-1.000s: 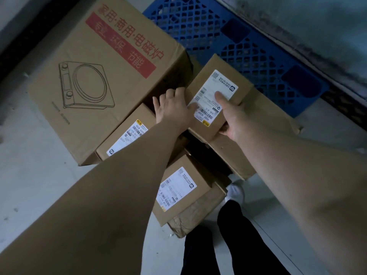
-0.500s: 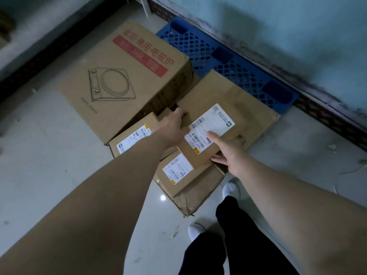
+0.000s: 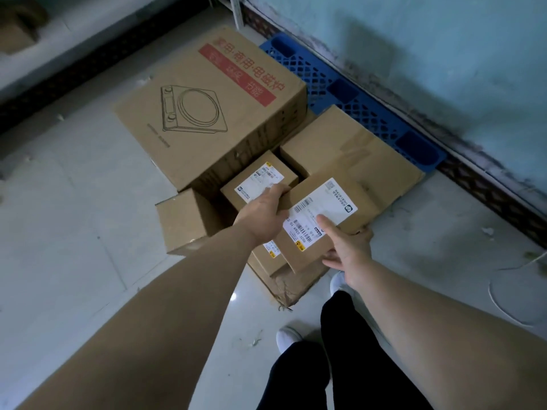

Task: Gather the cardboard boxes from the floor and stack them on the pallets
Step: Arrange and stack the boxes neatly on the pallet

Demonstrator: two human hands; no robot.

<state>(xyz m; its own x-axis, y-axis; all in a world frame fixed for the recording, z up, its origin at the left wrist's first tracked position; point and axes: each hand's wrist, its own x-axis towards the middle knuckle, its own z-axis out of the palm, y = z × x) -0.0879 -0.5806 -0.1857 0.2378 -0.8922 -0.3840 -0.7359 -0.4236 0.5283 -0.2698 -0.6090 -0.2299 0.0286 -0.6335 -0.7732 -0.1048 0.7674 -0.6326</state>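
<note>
On the pale tiled floor (image 3: 74, 208) beside a blue plastic lattice pallet (image 3: 364, 110) lay a cluster of brown cardboard boxes. The largest cardboard box (image 3: 207, 108) carried a red band of Chinese characters and a line drawing of an induction cooker; its far corner sat on the pallet. Both hands gripped a small flat cardboard parcel (image 3: 322, 223): the right hand (image 3: 349, 253) held its near edge with the thumb pressed on a white shipping label (image 3: 321, 214) showing barcodes and digits reading roughly "0035 0269 10", while the left hand (image 3: 263, 214) clasped its left edge. Just behind sat another small labelled cardboard box (image 3: 257, 182), its print too small to read. Open floor spread wide to the left; the stained blue-green wall (image 3: 444, 54) closed off the right.
</note>
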